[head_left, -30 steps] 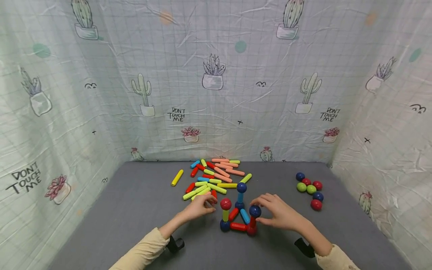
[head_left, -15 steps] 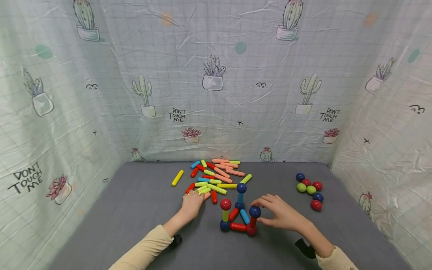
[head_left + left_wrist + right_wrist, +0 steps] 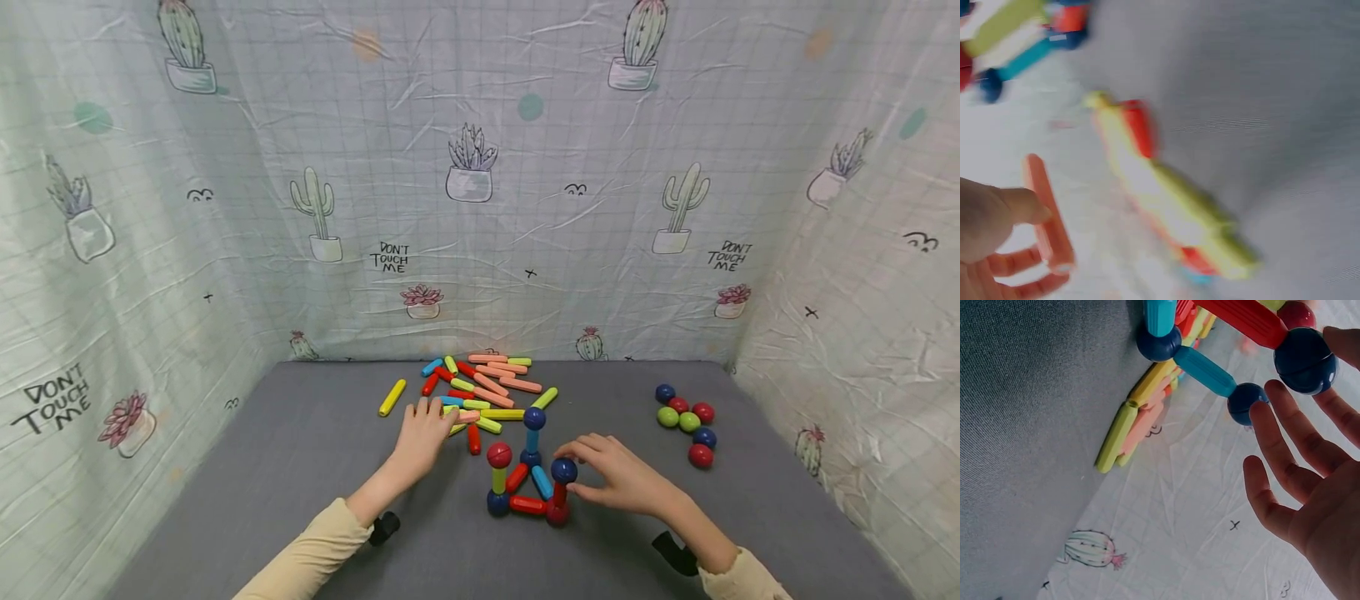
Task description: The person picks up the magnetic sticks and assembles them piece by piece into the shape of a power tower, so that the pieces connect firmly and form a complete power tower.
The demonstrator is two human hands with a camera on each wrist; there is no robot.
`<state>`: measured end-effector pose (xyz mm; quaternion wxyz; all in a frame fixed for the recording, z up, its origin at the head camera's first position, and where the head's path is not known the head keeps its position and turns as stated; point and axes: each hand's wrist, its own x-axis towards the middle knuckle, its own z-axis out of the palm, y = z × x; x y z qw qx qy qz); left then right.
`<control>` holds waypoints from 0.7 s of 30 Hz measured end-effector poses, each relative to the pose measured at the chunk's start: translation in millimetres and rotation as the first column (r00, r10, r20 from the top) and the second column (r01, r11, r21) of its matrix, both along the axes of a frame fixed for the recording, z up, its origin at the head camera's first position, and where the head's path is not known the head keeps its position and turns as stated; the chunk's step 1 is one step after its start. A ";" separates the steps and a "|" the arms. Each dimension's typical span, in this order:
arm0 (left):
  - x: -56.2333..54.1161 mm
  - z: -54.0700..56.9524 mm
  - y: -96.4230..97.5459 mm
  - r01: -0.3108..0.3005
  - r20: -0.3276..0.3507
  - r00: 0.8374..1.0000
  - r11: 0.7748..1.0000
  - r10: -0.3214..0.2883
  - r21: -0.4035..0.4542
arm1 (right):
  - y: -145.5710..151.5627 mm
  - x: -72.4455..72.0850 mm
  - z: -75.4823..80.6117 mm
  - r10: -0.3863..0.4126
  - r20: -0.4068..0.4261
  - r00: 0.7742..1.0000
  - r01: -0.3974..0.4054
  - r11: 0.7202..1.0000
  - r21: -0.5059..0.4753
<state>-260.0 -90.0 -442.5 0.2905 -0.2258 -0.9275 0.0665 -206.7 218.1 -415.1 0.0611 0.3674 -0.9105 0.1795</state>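
Note:
My left hand pinches a salmon-pink magnetic rod between thumb and fingers, at the near left edge of the rod pile. My right hand holds a dark blue ball between thumb and index finger; the other fingers are spread. That ball tops a red upright rod on a ball-and-rod frame. The frame has a triangular base of red and blue rods. Its other two posts are a green rod under a red ball and a blue rod under a blue ball.
Loose red, yellow, green, blue and salmon rods lie in a pile behind the frame. One yellow rod lies apart at left. Several balls cluster at right on the grey table. A printed curtain surrounds the table.
My left hand has gone from beside the frame to the rod pile and picked up a salmon-pink rod. The right hand has stayed at the blue ball.

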 end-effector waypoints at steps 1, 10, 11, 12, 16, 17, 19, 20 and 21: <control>1.9 8.2 2.6 0.043 -0.035 0.998 0.999 -0.042 0.020 | 0.1 0.0 -0.5 -0.001 -0.006 1.000 0.001 1.000 -0.002; 53.8 70.0 42.5 0.416 -0.024 0.906 0.901 -0.422 -0.121 | 1.6 -1.4 -0.7 -0.003 -0.022 1.000 0.002 0.999 -0.034; 57.8 70.1 46.5 0.428 0.001 0.901 0.888 -0.434 -0.169 | 2.1 -1.5 -0.8 -0.004 -0.029 1.000 0.002 0.999 -0.039; 60.8 68.9 50.2 0.429 0.024 0.900 0.876 -0.435 -0.218 | 2.4 -1.5 -0.9 -0.004 -0.036 0.999 0.002 0.999 -0.044; 63.2 57.9 63.7 0.396 0.069 0.914 0.845 -0.399 -0.359 | 4.1 -1.7 -1.6 -0.007 -0.050 0.999 0.005 0.999 -0.046; 61.8 54.5 66.7 0.381 0.069 0.920 0.841 -0.386 -0.384 | 4.7 -1.8 -2.0 -0.010 -0.050 0.999 0.008 0.999 -0.045; 58.5 48.1 72.2 0.371 0.075 0.924 0.834 -0.374 -0.409 | 5.6 -1.6 -2.5 -0.015 -0.047 0.999 0.013 0.999 -0.040; 56.9 45.3 74.6 0.368 0.076 0.925 0.827 -0.372 -0.424 | 6.0 -1.5 -2.8 -0.015 -0.043 0.999 0.013 0.999 -0.041; 55.5 43.0 76.7 0.369 0.082 0.924 0.822 -0.372 -0.434 | 6.3 -1.1 -2.8 -0.017 -0.039 0.999 0.015 0.999 -0.041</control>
